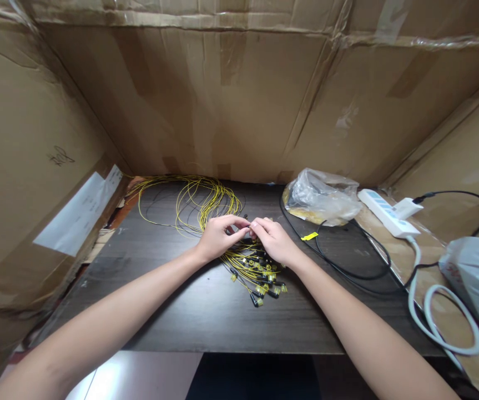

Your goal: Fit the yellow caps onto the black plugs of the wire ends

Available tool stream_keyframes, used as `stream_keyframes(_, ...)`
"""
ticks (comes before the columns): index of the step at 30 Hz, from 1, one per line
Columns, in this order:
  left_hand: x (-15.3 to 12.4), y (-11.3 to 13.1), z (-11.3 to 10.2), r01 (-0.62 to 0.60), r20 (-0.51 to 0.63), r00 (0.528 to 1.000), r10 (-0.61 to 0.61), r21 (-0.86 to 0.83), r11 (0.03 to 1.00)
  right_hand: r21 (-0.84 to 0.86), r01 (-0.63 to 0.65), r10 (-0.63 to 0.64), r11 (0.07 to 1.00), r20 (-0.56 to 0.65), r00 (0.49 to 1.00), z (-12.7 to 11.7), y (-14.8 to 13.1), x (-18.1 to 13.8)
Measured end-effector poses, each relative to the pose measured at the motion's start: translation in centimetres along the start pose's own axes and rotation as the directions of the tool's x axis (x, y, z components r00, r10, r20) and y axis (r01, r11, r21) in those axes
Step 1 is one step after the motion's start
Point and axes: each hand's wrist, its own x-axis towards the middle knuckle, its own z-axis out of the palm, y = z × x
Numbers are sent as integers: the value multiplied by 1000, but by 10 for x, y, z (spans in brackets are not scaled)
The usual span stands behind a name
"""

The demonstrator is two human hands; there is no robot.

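My left hand [221, 236] and my right hand [271, 240] meet over the middle of the dark table [172, 311], thumbs and fingertips pinched close together. Between them is a small dark piece, mostly covered by the fingers, so I cannot tell exactly what it is. Under and in front of my hands lies a bunch of thin yellow cables [239, 264] ending in black connectors with clear yellowish caps [266, 275]. Behind my left hand the same kind of yellow cable spreads in loose loops [206, 194] toward the back left.
Cardboard walls [222, 100] enclose the table at the back and sides. At the back right sit a clear plastic bag [322, 194], a black cable [347, 272] with a yellow tag [309, 236], and a white power strip [387, 214]. A whitish plastic bag [478, 278] is at far right.
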Motion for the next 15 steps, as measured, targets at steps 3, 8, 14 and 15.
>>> stream_keyframes(3, 0, 1, 1, 8, -13, 1000, -8, 14, 1000, -59, 5, -6, 998, -24, 1000, 0, -2, 0)
stream_keyframes(8, 1, 0, 2, 44, -38, 998, -44, 9, 999, -109, 65, -77, 992, -107, 991, -1, -5, -2)
stream_keyframes(14, 0, -1, 0, 6, -18, 1000, -6, 18, 1000, -152, 57, -62, 987, -30, 998, 2, -1, 0)
stream_keyframes(15, 0, 0, 1, -4, -15, 1000, 4, 24, 1000, -163, 54, -59, 985, -24, 998, 3, -1, 0)
